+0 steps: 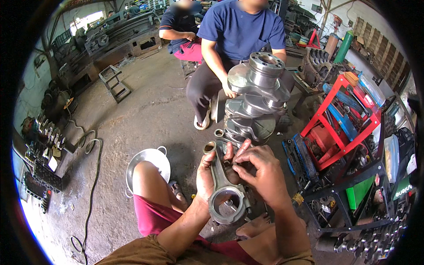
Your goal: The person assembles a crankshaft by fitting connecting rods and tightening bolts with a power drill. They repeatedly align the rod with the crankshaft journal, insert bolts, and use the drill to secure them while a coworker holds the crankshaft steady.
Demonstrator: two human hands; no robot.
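Note:
My left hand (pixel 204 180) is wrapped around the shank of a metal connecting rod (pixel 217 170). The rod's small end points away from me, and its large ring end lies toward me above my lap. Beside the shank, my right hand (pixel 263 173) has thumb and fingers drawn together close to my left fingertips. Whatever it pinches is too small or hidden to name. Just beyond my hands a large steel crankshaft (pixel 260 106) stands upright on the floor. The small ring end of another rod (pixel 219 132) shows next to its base.
A co-worker in a blue shirt (pixel 240 31) sits behind the crankshaft, one hand near it; another person (pixel 179 28) sits farther back. A metal basin (pixel 164 161) is by my left knee. Red tool rack (pixel 342 119) and black shelf (pixel 335 212) stand right. A cable (pixel 93 190) lies left.

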